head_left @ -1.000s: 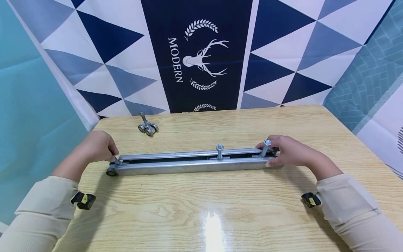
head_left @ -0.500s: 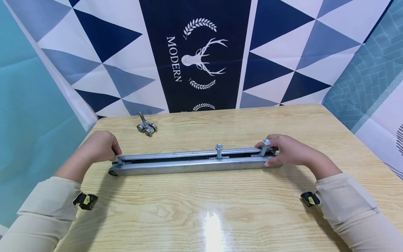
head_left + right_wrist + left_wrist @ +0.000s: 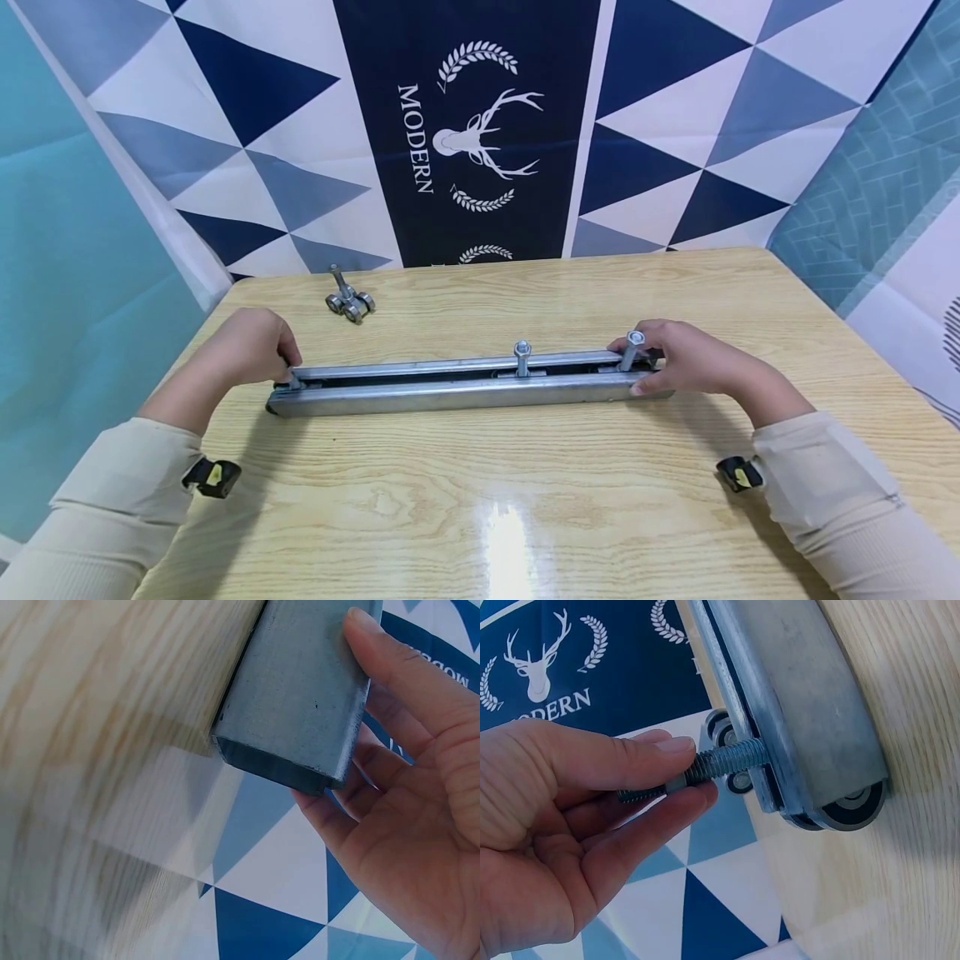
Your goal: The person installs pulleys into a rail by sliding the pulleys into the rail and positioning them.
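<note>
A metal C-shaped track (image 3: 450, 398) lies across the table, its slot facing up. My left hand (image 3: 251, 346) pinches the threaded bolt (image 3: 739, 756) of a roller trolley between thumb and fingers at the track's left end. That trolley's wheels sit mostly inside the channel; one wheel (image 3: 859, 802) shows at the open end in the left wrist view. At the opposite end, my right hand (image 3: 686, 358) grips the track, thumb (image 3: 367, 634) on the near wall and fingers behind. Two more trolley bolts stand up from the slot, one right of centre (image 3: 522, 360) and one beside my right hand (image 3: 632, 352).
A loose four-wheeled trolley (image 3: 351, 303) with its bolt upright stands near the table's back left. The wood-grain table (image 3: 420, 492) ends at a patterned cloth (image 3: 300, 192) behind. A camera is strapped to each wrist.
My left hand has moved right, sliding the trolley into the track's left end; wheels that stuck out are now mostly inside. My right hand keeps its grip on the other end.
</note>
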`<state>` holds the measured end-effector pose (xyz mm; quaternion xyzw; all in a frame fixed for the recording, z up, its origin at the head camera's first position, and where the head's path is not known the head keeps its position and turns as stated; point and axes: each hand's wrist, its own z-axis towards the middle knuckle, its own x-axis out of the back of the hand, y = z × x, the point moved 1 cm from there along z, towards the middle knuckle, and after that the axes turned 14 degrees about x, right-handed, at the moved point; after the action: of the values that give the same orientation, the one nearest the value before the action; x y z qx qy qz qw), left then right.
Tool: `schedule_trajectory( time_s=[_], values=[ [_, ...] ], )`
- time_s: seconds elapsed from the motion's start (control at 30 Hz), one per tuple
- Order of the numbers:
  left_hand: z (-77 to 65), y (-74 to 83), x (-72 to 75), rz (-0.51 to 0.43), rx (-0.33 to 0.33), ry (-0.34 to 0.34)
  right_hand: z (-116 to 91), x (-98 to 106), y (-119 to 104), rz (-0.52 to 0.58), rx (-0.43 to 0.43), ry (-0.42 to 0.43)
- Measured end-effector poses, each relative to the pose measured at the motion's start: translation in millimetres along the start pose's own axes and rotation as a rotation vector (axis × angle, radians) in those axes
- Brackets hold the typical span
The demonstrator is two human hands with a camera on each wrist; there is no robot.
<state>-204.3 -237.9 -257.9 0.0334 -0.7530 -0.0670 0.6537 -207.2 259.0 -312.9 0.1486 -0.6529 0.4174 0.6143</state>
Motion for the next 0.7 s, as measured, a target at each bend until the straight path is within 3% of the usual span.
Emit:
schedule_trajectory(
  time_s=[0.23,0.47,0.7],
  values=[
    [-0.1,5.2,-2.8,-0.008,-0.034,0.019,0,0,-1,-0.002,-0.003,-0.001],
    [-1.3,8.6,-5.2,-0.014,0.004,0.025,0,0,-1,-0.009,-0.002,-0.001],
    [-5.0,15.1,-6.1,0.026,0.001,0.075,0,1,0,-0.007,-0.008,-0.001]
  ],
)
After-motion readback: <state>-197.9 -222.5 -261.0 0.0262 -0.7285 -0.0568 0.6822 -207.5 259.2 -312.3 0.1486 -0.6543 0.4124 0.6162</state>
